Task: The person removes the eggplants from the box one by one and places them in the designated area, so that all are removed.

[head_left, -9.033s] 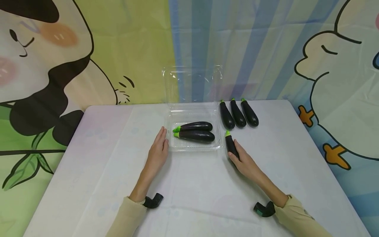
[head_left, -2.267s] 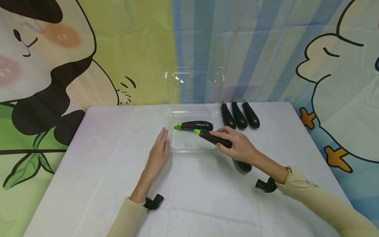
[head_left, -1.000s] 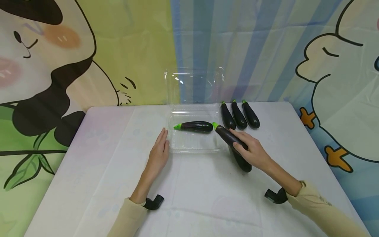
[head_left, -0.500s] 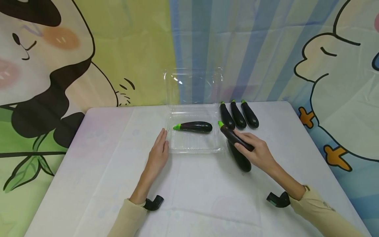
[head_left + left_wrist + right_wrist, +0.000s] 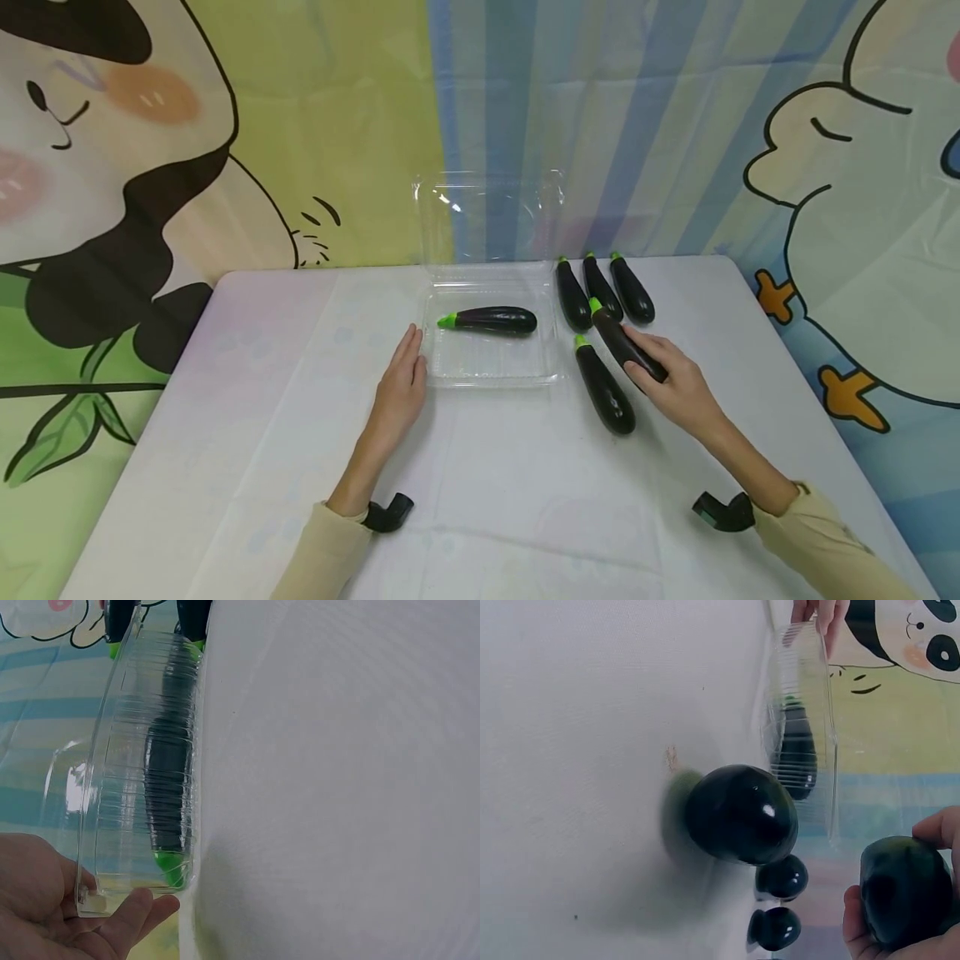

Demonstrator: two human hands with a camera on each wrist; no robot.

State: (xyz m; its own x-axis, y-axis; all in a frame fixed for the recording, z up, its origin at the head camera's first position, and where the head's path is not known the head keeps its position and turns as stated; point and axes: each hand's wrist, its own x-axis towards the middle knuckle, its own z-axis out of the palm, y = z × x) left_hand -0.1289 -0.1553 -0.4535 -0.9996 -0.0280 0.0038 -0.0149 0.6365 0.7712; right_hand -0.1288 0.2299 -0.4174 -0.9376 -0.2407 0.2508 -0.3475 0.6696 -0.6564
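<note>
My right hand (image 5: 678,392) grips a dark eggplant (image 5: 626,342) by its thick end, green tip pointing away. In the right wrist view this held eggplant (image 5: 904,892) shows its round end. It looks raised above the table. Another eggplant (image 5: 604,389) lies on the table just left of it. A clear plastic box (image 5: 495,367) stands with its lid (image 5: 491,217) raised, and one eggplant (image 5: 495,320) lies crosswise inside. My left hand (image 5: 399,390) rests with straight fingers against the box's left side; in the left wrist view its fingertips (image 5: 139,904) touch the box end.
Three eggplants (image 5: 632,290) lie side by side at the back of the white table (image 5: 487,492), right of the box. A cloth printed with cartoon animals (image 5: 360,125) hangs behind the table.
Over the earlier frames, the right hand takes one of two eggplants out of the box and carries it right, past the one on the table. The left hand stays put.
</note>
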